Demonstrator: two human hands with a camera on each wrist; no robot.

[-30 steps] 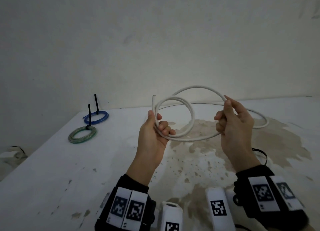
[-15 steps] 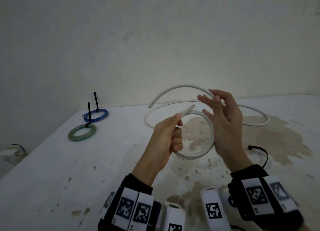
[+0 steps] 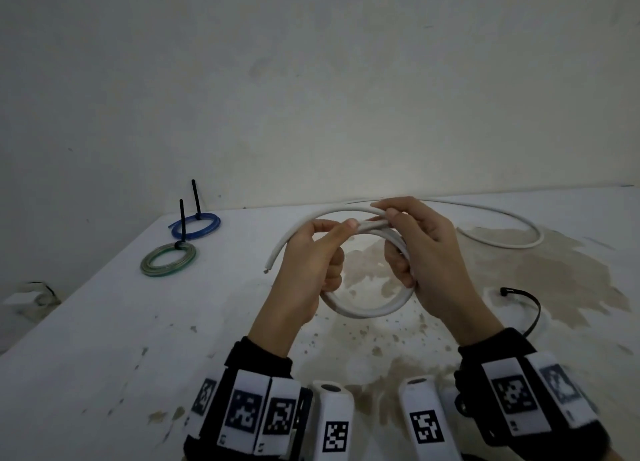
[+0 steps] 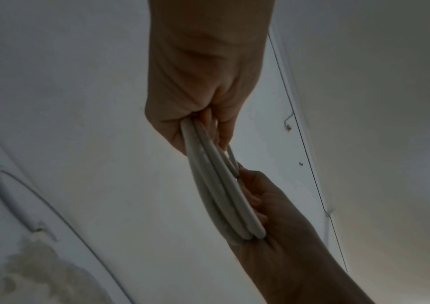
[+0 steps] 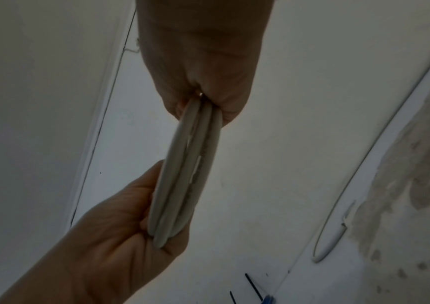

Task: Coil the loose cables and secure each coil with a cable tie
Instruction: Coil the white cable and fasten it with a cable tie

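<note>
A thick white cable (image 3: pixel 367 310) is wound into a small coil of a few loops, held above the table (image 3: pixel 104 356). My left hand (image 3: pixel 341 239) grips the coil's left side, its thumb pressing the top. On the right side my right hand (image 3: pixel 398 239) is curled round the loops. One cut end (image 3: pixel 268 270) sticks out to the left. The loose tail (image 3: pixel 502 242) curves away over the table to the right. In the left wrist view the loops (image 4: pixel 221 185) run from my left hand (image 4: pixel 203 115) to the right one, and the right wrist view shows the loops (image 5: pixel 182 174) the same way.
A loose black cable tie (image 3: pixel 530 308) lies on the table right of my right wrist. At the back left lie a blue coil (image 3: pixel 197 227) and a green coil (image 3: pixel 168 260), each with an upright black tie. A wall stands behind the table, and brown stains mark its middle.
A second ago the loops were wide and spread apart. My right hand opened, then closed round the coil's right side. The loops are now gathered tighter and held lower.
</note>
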